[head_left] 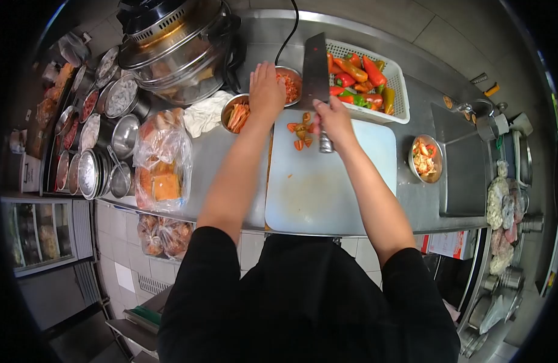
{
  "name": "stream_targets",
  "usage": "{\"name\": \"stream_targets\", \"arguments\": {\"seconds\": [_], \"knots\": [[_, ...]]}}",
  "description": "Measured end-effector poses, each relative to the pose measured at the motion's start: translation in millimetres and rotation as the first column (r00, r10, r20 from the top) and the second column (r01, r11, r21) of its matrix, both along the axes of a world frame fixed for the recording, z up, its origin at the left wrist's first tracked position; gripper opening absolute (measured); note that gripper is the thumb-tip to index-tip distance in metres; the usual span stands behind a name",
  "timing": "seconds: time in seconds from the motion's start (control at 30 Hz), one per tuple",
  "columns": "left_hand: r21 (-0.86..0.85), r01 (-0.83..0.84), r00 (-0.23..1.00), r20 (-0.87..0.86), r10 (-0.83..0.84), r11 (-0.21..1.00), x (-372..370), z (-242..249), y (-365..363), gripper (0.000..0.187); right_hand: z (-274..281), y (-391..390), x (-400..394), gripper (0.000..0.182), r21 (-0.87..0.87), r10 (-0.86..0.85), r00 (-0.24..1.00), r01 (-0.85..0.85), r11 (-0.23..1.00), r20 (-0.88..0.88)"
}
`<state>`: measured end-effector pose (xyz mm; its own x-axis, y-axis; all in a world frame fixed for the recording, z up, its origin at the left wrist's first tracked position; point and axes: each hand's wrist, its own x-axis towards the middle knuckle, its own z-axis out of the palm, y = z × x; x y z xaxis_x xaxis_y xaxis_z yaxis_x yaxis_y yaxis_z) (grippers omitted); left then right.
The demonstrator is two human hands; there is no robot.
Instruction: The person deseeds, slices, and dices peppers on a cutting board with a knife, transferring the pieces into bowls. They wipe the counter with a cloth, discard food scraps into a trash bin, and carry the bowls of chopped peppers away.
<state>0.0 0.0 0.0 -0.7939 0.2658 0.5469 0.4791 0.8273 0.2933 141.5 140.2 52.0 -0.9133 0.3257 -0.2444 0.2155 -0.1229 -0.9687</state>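
My right hand (334, 124) is closed round the handle of a cleaver (316, 69), whose broad blade points away from me beside the white basket. Below it, cut pepper pieces (300, 134) lie at the top of a white cutting board (333, 187). My left hand (267, 91) is stretched out, fingers forward, over the near side of a metal bowl of chopped red pepper (291, 81); its fingertips are apart from the cleaver. Just left of that wrist stands a second bowl with red pepper strips (237, 116). Whole red and green peppers (360, 75) fill the white basket (401, 97).
A bowl of pepper scraps (425, 158) stands right of the board, before the sink (466, 181). To the left are a white cloth (207, 114), a bagged orange-brown food (165, 163), a large glass-bodied cooker (176, 60) with a black cable, and several metal bowls (124, 133).
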Motion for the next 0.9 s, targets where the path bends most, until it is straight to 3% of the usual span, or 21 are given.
{"name": "stream_targets", "arguments": {"seconds": [0.07,0.13,0.2,0.27,0.43,0.5,0.57,0.7,0.9], "knots": [[0.354,0.201,0.958,0.122,-0.258,0.913,35,35,-17,0.028,20,13,36,0.017,0.068,-0.034,0.999,0.034,0.997,0.001],[0.191,0.275,0.841,0.426,-0.332,0.942,96,41,-59,0.025,11,11,86,0.017,0.062,0.003,0.999,-0.005,0.998,0.040],[0.211,0.385,0.780,0.447,-0.439,0.898,141,-21,-77,0.023,12,34,132,0.017,0.077,0.056,0.995,-0.062,0.995,0.080],[0.112,0.517,0.843,0.104,-0.527,0.849,198,-41,-84,0.018,6,53,175,0.017,0.131,0.079,0.984,-0.100,0.986,0.159],[0.093,0.336,0.929,0.132,-0.347,0.937,235,-71,-81,0.015,-20,94,265,0.017,0.138,0.108,0.964,-0.144,0.980,0.241],[0.076,0.277,0.949,0.134,-0.285,0.958,232,-75,-78,0.015,-38,107,291,0.015,0.036,0.023,0.956,-0.036,0.999,0.292],[0.054,0.149,0.974,0.166,-0.156,0.987,229,-71,-73,0.015,-62,118,306,0.015,0.012,-0.026,0.972,0.024,1.000,0.232],[0.092,0.137,0.986,0.087,-0.145,0.986,219,-32,-42,0.011,-106,126,318,0.013,-0.073,-0.116,0.988,0.124,0.990,0.104],[0.234,0.308,0.946,0.031,-0.324,0.922,171,17,54,0.013,-112,123,320,0.014,-0.025,-0.141,0.989,0.142,0.990,0.034]]}}
